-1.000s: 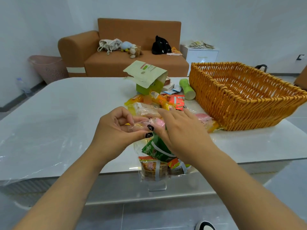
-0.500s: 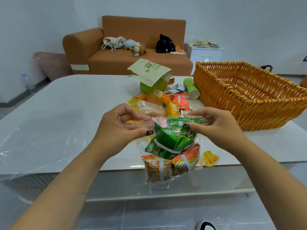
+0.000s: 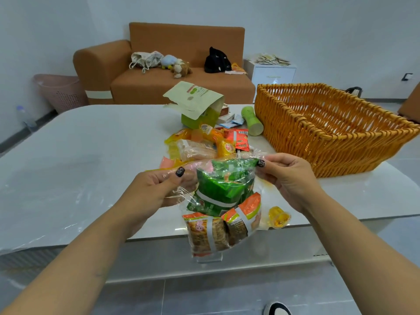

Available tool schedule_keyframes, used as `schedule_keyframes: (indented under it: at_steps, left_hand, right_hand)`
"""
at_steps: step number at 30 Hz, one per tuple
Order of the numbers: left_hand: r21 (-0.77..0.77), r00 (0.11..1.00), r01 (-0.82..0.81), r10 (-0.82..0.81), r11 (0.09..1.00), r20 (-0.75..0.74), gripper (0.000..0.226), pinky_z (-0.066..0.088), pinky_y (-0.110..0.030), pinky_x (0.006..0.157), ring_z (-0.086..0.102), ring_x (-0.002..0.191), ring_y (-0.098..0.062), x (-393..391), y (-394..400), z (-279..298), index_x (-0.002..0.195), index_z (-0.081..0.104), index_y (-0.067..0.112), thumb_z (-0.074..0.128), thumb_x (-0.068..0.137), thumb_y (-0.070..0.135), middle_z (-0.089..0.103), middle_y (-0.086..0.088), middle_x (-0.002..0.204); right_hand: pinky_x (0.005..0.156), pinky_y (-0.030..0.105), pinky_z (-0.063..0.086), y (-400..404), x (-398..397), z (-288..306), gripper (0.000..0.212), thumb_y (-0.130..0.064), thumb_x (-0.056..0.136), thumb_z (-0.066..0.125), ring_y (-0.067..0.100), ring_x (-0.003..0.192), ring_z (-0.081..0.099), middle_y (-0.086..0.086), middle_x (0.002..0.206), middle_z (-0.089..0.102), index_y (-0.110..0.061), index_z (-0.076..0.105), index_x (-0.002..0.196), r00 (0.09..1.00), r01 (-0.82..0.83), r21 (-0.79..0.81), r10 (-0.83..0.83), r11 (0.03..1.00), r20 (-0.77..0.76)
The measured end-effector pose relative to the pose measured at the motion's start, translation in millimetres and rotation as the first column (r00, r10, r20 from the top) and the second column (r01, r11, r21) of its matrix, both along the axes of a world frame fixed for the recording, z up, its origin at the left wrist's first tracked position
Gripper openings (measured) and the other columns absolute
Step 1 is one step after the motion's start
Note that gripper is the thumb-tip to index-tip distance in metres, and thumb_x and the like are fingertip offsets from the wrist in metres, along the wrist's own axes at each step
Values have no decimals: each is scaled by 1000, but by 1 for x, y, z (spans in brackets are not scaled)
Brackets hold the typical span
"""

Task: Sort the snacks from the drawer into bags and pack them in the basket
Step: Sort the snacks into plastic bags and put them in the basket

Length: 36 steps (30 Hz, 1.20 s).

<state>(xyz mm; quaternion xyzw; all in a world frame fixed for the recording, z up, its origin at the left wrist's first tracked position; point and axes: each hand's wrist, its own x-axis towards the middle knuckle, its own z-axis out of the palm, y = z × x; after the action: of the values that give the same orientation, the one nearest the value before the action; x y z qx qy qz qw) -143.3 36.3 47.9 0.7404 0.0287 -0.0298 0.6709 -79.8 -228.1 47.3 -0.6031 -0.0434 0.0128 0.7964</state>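
A: What do the hands hold?
B: The left hand (image 3: 156, 189) and right hand (image 3: 288, 178) each pinch the top edge of the clear bag (image 3: 218, 201) of snacks, above the near edge of the table (image 3: 91, 155).
A: And the basket (image 3: 329, 130)?
B: It stands on the table, at the right.

Lighting: bright, even, diffuse | Shadows: faint | Glare: soft sheen on white table (image 3: 95, 155) | Distortion: wide-angle bowing at edges | Focus: slightly soft overall

counter (image 3: 91, 155): white, glossy | on it: wicker basket (image 3: 329, 123), loose snack packets (image 3: 204, 144), open green box (image 3: 200, 110), green bottle (image 3: 252, 120) lying down, yellow jelly cup (image 3: 279, 217) near front edge
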Motion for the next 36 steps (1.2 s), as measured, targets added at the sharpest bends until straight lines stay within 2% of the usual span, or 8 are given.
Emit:
schedule_keyframes:
  at_steps: [7,13,21,25,29,32,34,36]
  left_hand:
    - [30,995,-72,69,997,73,36,52,-47,97,71,100,-28,9,2,0,97,77,14,59,81,41,76,-7,98]
    - [63,980,-76,63,995,189,27,59,-35,84,73,90,-21,11,-1,3,92,76,18,61,80,37,77,-3,90]
    - [36,982,-167,163,985,97,9,58,-43,83,72,92,-25,12,2,3,87,76,18,69,89,24,77,-5,88]
    - [-14,980,-193,194,981,48,61,60,-46,79,72,93,-22,9,-13,1,99,68,20,89,46,44,73,-4,101]
    - [71,953,-296,290,952,87,68,60,-37,74,68,91,-13,10,-26,-4,101,61,28,92,41,37,68,1,99]
    - [63,943,-327,321,943,86,62,60,-40,76,68,92,-15,17,-26,-7,102,61,29,95,51,26,69,-1,103]
    - [60,934,-351,346,934,86,61,61,-43,77,69,95,-18,21,-24,-11,104,61,28,94,53,25,69,-2,107]
    - [59,925,-375,369,925,86,59,61,-44,77,68,98,-20,24,-23,-14,105,62,28,94,55,24,68,-2,111]
  right_hand:
    - [59,25,55,4,5,-2,26,-17,45,81,21,59,68,14,67,71,-5,74,67,999,29,75,-31,997,21]
    - [57,25,55,2,0,2,44,-17,47,80,20,58,68,13,66,71,5,66,82,996,51,53,-54,997,64]
    - [63,27,57,13,-9,0,37,-20,49,81,22,66,70,14,71,72,-1,68,79,993,67,-5,-67,998,95]
    - [70,30,58,24,-12,-2,15,-6,69,76,24,70,70,15,75,72,-4,69,82,986,95,-95,-81,991,144]
    - [70,28,59,27,-12,3,7,-5,83,70,18,70,71,12,76,73,-3,69,89,987,118,-231,-88,966,135]
    - [73,34,58,6,-8,20,16,-29,89,66,18,75,70,4,82,74,-14,70,92,990,133,-647,-78,751,114]
    - [75,40,59,-11,-10,28,34,-50,80,69,20,78,67,0,84,69,-20,66,96,996,67,-915,-81,397,37]
    - [72,40,60,-20,-19,27,66,-61,70,73,20,80,65,0,91,62,-16,58,116,981,-157,-984,-104,84,-165]
